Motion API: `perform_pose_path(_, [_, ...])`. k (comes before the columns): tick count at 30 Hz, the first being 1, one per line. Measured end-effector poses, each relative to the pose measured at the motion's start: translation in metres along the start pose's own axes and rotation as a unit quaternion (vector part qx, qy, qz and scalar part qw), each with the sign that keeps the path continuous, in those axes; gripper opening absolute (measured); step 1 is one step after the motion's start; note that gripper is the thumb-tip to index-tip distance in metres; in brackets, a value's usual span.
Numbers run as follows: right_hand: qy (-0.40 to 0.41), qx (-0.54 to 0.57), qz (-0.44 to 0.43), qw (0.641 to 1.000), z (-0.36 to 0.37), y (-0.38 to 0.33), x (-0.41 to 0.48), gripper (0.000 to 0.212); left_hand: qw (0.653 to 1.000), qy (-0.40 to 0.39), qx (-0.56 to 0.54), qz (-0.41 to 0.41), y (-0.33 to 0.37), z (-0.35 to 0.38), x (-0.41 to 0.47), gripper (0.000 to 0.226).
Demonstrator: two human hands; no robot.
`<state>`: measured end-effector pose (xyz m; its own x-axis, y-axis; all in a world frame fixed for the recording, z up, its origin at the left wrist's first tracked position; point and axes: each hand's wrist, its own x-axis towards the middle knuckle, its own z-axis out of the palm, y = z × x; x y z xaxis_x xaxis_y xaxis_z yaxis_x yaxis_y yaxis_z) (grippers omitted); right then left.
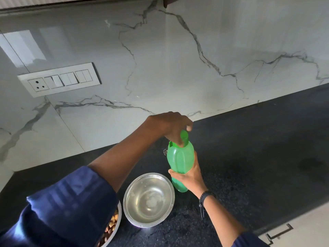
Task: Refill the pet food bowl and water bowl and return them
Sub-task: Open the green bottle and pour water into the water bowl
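Note:
A green plastic bottle (180,161) stands upright on the black counter (258,157). My right hand (190,177) grips its lower body. My left hand (173,128) is on its top, fingers closed on the green flip cap (185,136). Just left of the bottle sits a steel bowl (148,199) holding clear water. A second steel bowl (111,229) with brown kibble shows at the lower left, mostly hidden under my blue left sleeve.
A white marble backsplash (160,68) rises behind the counter, with a switch and socket plate (59,79) on the left. A cabinet front with a metal handle (279,232) shows at the lower right, below the counter's edge.

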<state>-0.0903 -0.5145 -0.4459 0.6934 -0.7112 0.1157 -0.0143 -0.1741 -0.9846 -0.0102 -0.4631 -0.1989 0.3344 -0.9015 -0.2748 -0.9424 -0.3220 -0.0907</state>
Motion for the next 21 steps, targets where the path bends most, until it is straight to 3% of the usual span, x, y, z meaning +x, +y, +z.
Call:
perform_pose_path(3, [0.004, -0.007, -0.002, 1.0, 0.0, -0.003, -0.001, 0.095, 0.999, 0.002, -0.002, -0.051, 0.001, 0.003, -0.002, 0.069])
perform_pose_path(6, [0.012, -0.016, -0.01, 1.0, 0.001, -0.006, -0.003, 0.095, 0.989, 0.094, 0.047, -0.102, 0.013, 0.023, 0.004, 0.069])
perform_pose_path(10, [0.029, -0.033, -0.007, 0.999, 0.002, -0.005, -0.008, 0.093, 0.966, 0.205, 0.079, -0.134, 0.03, 0.051, 0.015, 0.051])
perform_pose_path(12, [0.017, -0.041, -0.002, 0.999, -0.003, -0.008, -0.007, 0.089, 0.962, 0.237, 0.086, -0.108, 0.027, 0.061, 0.019, 0.042])
perform_pose_path(16, [-0.039, -0.057, 0.01, 0.998, -0.013, -0.013, -0.002, 0.086, 0.955, 0.287, 0.065, -0.029, 0.005, 0.07, 0.017, 0.047])
perform_pose_path(21, [-0.077, -0.066, 0.022, 0.995, -0.014, -0.024, -0.003, 0.089, 0.944, 0.32, 0.065, -0.047, -0.003, 0.075, 0.012, 0.05])
